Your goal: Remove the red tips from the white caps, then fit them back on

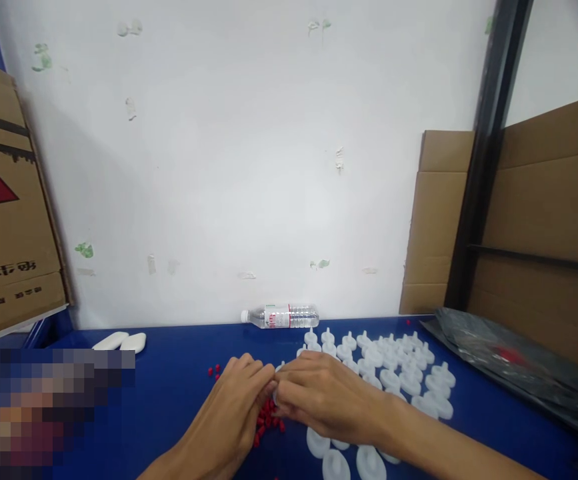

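Note:
My left hand (239,397) and my right hand (321,393) meet above the blue table, their fingertips touching. Between them shows a sliver of a white translucent nozzle piece (275,396), pinched by my right fingers. My left fingers are closed at its near side; whatever they grip is hidden. Small red caps (261,432) lie in a loose pile under my hands, with a few strays (211,371) further left. Many white nozzle pieces (389,380), round-based with a narrow tip, stand in rows beyond and below my right forearm.
A clear plastic bottle (281,317) lies on its side against the wall. Two white oval objects (133,343) rest at the back left. Black plastic sheeting (509,360) covers the right edge of the blue table (163,387). Cardboard (13,200) stands at both sides.

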`<state>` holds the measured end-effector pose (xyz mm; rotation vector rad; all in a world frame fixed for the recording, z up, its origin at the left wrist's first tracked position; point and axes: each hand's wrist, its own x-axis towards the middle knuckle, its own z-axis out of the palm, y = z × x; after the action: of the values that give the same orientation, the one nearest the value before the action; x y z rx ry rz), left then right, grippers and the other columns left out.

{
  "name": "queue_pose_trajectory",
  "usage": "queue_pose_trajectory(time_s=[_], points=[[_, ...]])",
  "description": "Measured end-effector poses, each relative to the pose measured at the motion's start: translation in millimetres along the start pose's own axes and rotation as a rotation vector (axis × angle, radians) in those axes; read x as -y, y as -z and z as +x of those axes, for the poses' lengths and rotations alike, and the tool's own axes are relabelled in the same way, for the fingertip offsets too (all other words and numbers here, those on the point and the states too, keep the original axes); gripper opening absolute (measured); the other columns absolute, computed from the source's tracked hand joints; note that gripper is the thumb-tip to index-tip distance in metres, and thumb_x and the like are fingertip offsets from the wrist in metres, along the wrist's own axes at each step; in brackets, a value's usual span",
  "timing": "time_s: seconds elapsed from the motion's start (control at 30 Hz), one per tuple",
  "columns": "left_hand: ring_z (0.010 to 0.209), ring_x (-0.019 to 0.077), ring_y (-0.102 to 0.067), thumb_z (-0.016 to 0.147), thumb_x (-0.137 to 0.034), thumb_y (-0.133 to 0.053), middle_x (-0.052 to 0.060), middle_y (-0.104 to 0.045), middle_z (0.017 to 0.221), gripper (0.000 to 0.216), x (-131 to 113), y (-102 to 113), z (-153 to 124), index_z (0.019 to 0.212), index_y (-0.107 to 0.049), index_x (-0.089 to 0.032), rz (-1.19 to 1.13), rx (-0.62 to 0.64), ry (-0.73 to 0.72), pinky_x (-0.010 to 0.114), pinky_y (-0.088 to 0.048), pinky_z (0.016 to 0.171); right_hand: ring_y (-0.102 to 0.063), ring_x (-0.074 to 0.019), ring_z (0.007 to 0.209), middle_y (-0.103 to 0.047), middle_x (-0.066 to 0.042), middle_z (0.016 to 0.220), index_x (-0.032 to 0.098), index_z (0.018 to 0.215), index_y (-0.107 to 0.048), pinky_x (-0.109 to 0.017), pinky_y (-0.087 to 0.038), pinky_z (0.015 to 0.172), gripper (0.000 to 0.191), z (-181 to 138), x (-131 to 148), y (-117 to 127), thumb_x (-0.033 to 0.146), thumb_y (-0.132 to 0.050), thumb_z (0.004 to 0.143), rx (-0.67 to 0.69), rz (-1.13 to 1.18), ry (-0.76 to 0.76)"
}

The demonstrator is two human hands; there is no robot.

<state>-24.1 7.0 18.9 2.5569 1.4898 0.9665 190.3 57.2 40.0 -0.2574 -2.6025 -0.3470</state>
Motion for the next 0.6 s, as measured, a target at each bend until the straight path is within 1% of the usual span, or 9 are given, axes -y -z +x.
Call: queue_pose_trajectory(time_s=[0.07,0.13,0.2,0.27,0.37,0.43,0.5,0.53,0.6], points=[[0.093,0.0281,-0.059,0.104,-0.047,-0.037,0.005,-0.066,0.089,0.035,1,-3,-3,0.089,-0.063,-0.028,-0.106,-0.085,0.079,0.04,-0.049,0.086,-0.054,-0.0137,0.068,-0.063,0.001,0.074,0.022,0.084,-0.052,-0.029,-0.039,0.066,0.028,3,3,1,0.017,-0.036,0.106,-0.046,-0.063,0.039],[0.095,0.0284,-0.06,0.102,-0.056,-0.04,0.005,-0.067,0.088,0.039,0,-5,-2,0.088,-0.063,-0.027,-0.214,-0.09,0.155,0.039,-0.05,0.087,-0.054,-0.0137,0.068,-0.063,0.001,0.073,0.022,0.082,-0.053,-0.029,-0.039,0.066,0.028,5,8,1,0.01,-0.038,0.102,-0.092,-0.133,0.069],[0.085,0.0249,-0.057,0.101,-0.063,-0.039,0.003,-0.063,0.082,0.047,-1,-5,2,0.08,-0.057,-0.025,-0.353,-0.033,0.229,0.034,-0.048,0.079,-0.056,-0.0139,0.069,-0.063,0.001,0.074,0.022,0.08,-0.055,-0.029,-0.042,0.068,0.028,7,11,0,0.005,-0.042,0.098,-0.133,-0.22,0.093],[0.069,0.0189,-0.047,0.1,-0.069,-0.036,-0.001,-0.051,0.071,0.055,-2,-5,6,0.072,-0.045,-0.023,-0.483,0.031,0.28,0.028,-0.042,0.063,-0.061,-0.0157,0.076,-0.066,-0.001,0.078,0.022,0.079,-0.056,-0.03,-0.047,0.075,0.029,7,10,-2,0.003,-0.043,0.098,-0.151,-0.287,0.096],[0.058,0.0138,-0.028,0.1,-0.073,-0.03,-0.006,-0.032,0.064,0.058,1,-1,10,0.07,-0.032,-0.024,-0.578,0.053,0.312,0.026,-0.028,0.052,-0.066,-0.0206,0.098,-0.072,-0.007,0.097,0.021,0.087,-0.061,-0.035,-0.051,0.087,0.029,2,-5,-4,0.002,-0.042,0.099,-0.08,-0.224,-0.038],[0.058,0.0139,-0.029,0.103,-0.068,-0.027,-0.006,-0.031,0.065,0.055,2,3,10,0.071,-0.031,-0.024,-0.535,0.024,0.314,0.027,-0.028,0.054,-0.068,-0.0226,0.1,-0.073,-0.009,0.105,0.02,0.096,-0.063,-0.038,-0.053,0.087,0.022,-4,-20,-5,0.005,-0.047,0.1,-0.038,-0.152,-0.181],[0.064,0.0166,-0.039,0.107,-0.059,-0.028,-0.004,-0.041,0.067,0.05,3,7,9,0.072,-0.036,-0.024,-0.375,0.003,0.275,0.029,-0.034,0.062,-0.07,-0.024,0.096,-0.073,-0.01,0.106,0.018,0.106,-0.064,-0.039,-0.055,0.084,0.013,-11,-35,-5,0.015,-0.053,0.102,-0.033,-0.109,-0.302],[0.068,0.0188,-0.044,0.108,-0.053,-0.027,-0.002,-0.047,0.069,0.048,3,8,8,0.073,-0.04,-0.024,-0.266,0.008,0.24,0.031,-0.036,0.066,-0.07,-0.0245,0.097,-0.073,-0.011,0.108,0.017,0.112,-0.065,-0.04,-0.055,0.085,0.015,-14,-40,-5,0.02,-0.052,0.104,-0.025,-0.084,-0.349],[0.078,0.0227,-0.051,0.109,-0.044,-0.028,0.002,-0.057,0.077,0.043,5,8,7,0.075,-0.045,-0.023,-0.08,0.038,0.172,0.036,-0.04,0.076,-0.07,-0.0251,0.109,-0.072,-0.012,0.12,0.017,0.125,-0.064,-0.042,-0.055,0.093,0.028,-19,-46,-5,0.026,-0.045,0.108,0.014,-0.022,-0.402]])
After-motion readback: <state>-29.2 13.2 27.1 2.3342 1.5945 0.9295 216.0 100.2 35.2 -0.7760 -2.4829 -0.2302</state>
